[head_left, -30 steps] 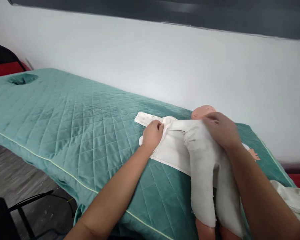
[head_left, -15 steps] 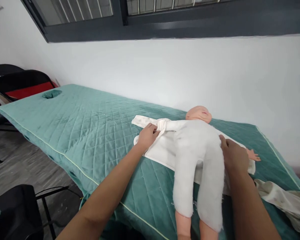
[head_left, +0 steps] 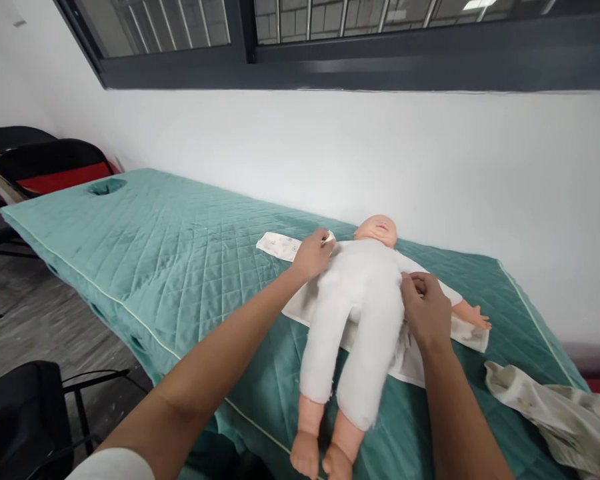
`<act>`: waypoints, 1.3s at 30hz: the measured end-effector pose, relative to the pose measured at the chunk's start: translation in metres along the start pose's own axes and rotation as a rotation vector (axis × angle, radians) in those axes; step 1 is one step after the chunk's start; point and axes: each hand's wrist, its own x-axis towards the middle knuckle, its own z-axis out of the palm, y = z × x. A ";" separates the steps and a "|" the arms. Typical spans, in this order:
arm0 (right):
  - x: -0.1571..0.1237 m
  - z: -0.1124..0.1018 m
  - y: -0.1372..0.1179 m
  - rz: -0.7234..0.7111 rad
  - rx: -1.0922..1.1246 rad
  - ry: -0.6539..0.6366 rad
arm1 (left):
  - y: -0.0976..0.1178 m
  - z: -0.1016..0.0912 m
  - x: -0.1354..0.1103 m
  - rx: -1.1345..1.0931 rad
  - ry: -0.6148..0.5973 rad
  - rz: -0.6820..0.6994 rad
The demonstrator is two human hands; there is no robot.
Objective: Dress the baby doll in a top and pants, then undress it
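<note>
A baby doll (head_left: 363, 280) with a white cloth body lies on its back, head toward the wall and bare feet toward me. Spread beneath it is a white baby shirt (head_left: 300, 303), with a patterned sleeve (head_left: 277, 245) stretched out at the left. My left hand (head_left: 314, 255) is closed, pinching the shirt's cloth beside the doll's shoulder. At the other side of the torso, my right hand (head_left: 427, 308) has its fingers curled on the shirt; the fingertips are partly hidden. The doll's hand (head_left: 475, 316) sticks out past the right sleeve.
A green quilted bed cover (head_left: 190, 253) carries everything, with a face hole (head_left: 107, 187) at its far left. Crumpled pale clothing (head_left: 565, 413) lies at the right. A black chair (head_left: 30, 407) stands at lower left; a white wall and window run behind.
My left hand has moved up and right to the doll's shoulder, with the shirt cloth between its fingers. My right hand has shifted left and slightly up along the doll's side. The view has shifted.
</note>
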 end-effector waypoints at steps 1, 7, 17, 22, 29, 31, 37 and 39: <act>-0.003 0.005 -0.001 -0.012 0.037 -0.027 | 0.005 0.000 0.003 0.017 -0.001 0.009; -0.013 0.038 0.006 -0.111 0.208 -0.235 | 0.042 0.000 0.015 0.184 -0.073 0.065; -0.013 0.044 0.013 -0.115 0.239 -0.363 | 0.084 0.007 -0.036 0.498 -0.311 0.195; -0.011 0.042 0.017 -0.109 0.261 -0.391 | 0.099 -0.010 -0.063 -0.093 -0.214 0.160; -0.009 0.045 0.021 -0.116 0.219 -0.364 | 0.044 -0.037 -0.100 0.036 0.125 0.203; -0.010 0.043 0.019 -0.106 0.215 -0.366 | 0.018 -0.041 -0.112 0.169 0.184 0.192; -0.012 0.040 0.012 -0.089 0.200 -0.358 | -0.015 -0.045 -0.143 0.222 0.047 0.219; -0.013 0.040 0.011 -0.081 0.197 -0.360 | -0.012 -0.048 -0.147 0.233 -0.007 0.304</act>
